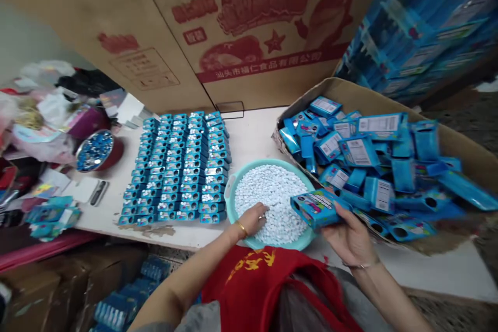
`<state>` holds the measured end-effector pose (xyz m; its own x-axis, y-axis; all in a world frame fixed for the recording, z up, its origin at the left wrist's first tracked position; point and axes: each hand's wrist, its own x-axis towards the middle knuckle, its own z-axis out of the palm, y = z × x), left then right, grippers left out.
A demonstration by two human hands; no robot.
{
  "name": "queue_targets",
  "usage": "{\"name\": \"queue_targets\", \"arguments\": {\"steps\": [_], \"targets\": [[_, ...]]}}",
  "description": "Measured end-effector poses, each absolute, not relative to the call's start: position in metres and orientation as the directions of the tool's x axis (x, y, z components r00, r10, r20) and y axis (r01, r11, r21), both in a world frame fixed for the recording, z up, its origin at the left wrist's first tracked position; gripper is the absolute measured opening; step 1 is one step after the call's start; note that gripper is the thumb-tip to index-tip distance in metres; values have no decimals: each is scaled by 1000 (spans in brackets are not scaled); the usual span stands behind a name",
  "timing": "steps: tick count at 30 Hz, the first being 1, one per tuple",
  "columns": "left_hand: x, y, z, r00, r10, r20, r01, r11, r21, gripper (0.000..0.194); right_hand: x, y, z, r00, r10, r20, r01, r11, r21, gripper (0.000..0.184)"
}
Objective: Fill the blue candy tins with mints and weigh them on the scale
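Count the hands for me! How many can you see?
2. The left hand is at the white pieces in the bowl; the right hand holds a blue box by the bowl's right side.

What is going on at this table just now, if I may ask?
A person has the fingers of the left hand in small white pieces that fill a turquoise basin. The right hand holds a blue printed box over the basin's right side. To the left stand packed rows of boxes, many showing white pieces; to the right, loose boxes lie jumbled in an open carton.
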<state>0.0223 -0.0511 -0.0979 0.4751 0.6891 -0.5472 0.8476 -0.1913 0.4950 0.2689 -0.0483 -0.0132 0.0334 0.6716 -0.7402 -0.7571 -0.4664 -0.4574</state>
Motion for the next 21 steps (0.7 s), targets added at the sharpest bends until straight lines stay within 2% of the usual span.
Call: {"name": "queue_targets", "arguments": {"steps": [3, 5, 9, 11, 13, 16, 18, 21], "targets": [[19, -55, -94, 418, 709, -567, 882, -166, 442, 33, 279, -55, -16, 27, 669, -743, -736, -489, -467, 55], [27, -60, -94, 376, 722, -581, 903, -147, 403, 28, 280, -56, -22, 42, 627, -778, -752, -493, -437, 52], [47, -62, -100, 366, 732, -574, 906, -140, 400, 26, 269, -59, -40, -54, 536, -842, -790, -538, -293, 37], [45, -59, -100, 394, 728, -561, 891, -155, 426, 25, 262, -64, -50, -152, 509, -847, -793, -574, -202, 34], [36, -56, -97, 411, 730, -546, 880, -162, 446, 26, 259, -71, -57, -211, 524, -825, -796, -582, -166, 34], [27, -56, -96, 382, 755, -534, 885, -133, 445, 24, 260, -82, -59, -202, 613, -764, -780, -573, -253, 29], [33, -57, -101, 365, 769, -525, 882, -105, 459, 24, 263, -85, -54, -172, 666, -726, -733, -579, -358, 27], [47, -55, -111, 383, 784, -489, 843, -81, 531, 26, 267, -78, -48, -86, 749, -656, -634, -550, -544, 36]]}}
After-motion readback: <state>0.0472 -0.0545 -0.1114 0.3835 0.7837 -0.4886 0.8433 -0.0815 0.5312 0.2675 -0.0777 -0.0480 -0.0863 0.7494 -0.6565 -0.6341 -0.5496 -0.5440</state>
